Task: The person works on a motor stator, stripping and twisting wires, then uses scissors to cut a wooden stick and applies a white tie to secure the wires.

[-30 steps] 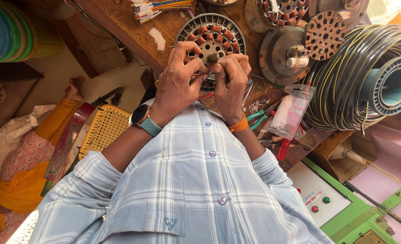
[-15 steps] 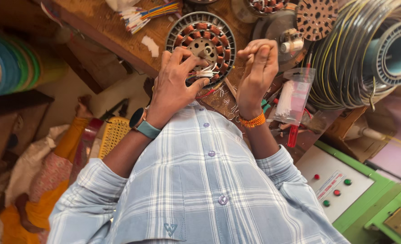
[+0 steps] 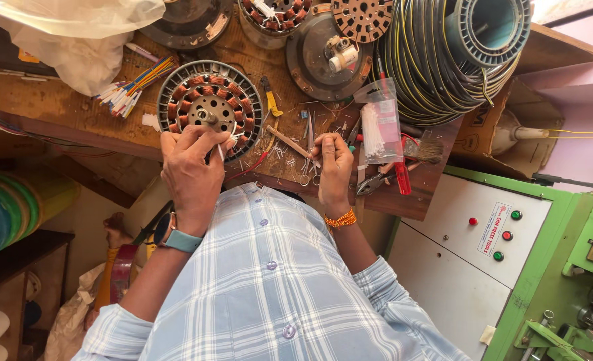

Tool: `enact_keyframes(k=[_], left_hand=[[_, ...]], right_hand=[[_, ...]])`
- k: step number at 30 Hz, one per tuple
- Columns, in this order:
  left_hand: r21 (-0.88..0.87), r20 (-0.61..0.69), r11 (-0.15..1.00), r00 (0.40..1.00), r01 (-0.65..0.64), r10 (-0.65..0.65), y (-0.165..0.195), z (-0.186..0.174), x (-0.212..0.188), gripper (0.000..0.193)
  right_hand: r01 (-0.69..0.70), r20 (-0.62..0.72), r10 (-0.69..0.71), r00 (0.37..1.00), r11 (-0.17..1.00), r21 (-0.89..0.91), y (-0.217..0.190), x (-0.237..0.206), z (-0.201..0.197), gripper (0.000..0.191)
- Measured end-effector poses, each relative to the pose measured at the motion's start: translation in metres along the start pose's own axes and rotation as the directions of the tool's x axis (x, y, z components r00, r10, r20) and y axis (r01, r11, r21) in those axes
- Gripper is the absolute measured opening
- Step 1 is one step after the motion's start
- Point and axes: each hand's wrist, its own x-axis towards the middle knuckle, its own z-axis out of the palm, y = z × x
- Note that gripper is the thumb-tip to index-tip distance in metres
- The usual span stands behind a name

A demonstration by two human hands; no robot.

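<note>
Since half a second ago my hands have pulled apart: the right hand (image 3: 333,164) dropped away from the stator and now sits over the scraps near the bench's near edge, while the left hand (image 3: 192,167) stayed at the stator's near rim. View also shifted, more bench shows.

Left fingers pinch a thin white sleeve strip (image 3: 221,152) between thumb and forefinger, other fingers curled. Right fingers pressed together in a loose fist, pinching something small; cannot tell what.

Stator (image 3: 209,107): round, grey metal ring, copper-red coils set around a steel hub with shaft in the middle. It lies flat on the wooden bench (image 3: 62,110), just far of my left hand, touching the fingertips.

Containers: clear plastic bag (image 3: 380,124) right of my right hand holds white sleeve strips. A big translucent plastic bag (image 3: 75,33) at far left, contents unclear. Bundle of coloured strips (image 3: 132,87) lies loose left of the stator. Scissors (image 3: 308,157) and red-handled pliers (image 3: 386,177) lie near the right hand. Coil of wire (image 3: 443,60) far right.
</note>
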Motion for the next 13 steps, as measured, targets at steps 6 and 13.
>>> enact_keyframes(k=[6, 13], left_hand=[[-0.027, 0.042, 0.983, 0.983, -0.180, 0.181, -0.001, -0.007, 0.004, 0.020], [-0.168, -0.071, 0.983, 0.993, 0.076, -0.089, -0.026, -0.021, -0.011, 0.028]], right_hand=[[0.019, 0.096, -0.014, 0.995, 0.998, -0.054, 0.003, -0.009, -0.014, 0.024], [0.029, 0.136, -0.010, 0.991, 0.990, -0.139, 0.025, -0.022, -0.032, 0.023]])
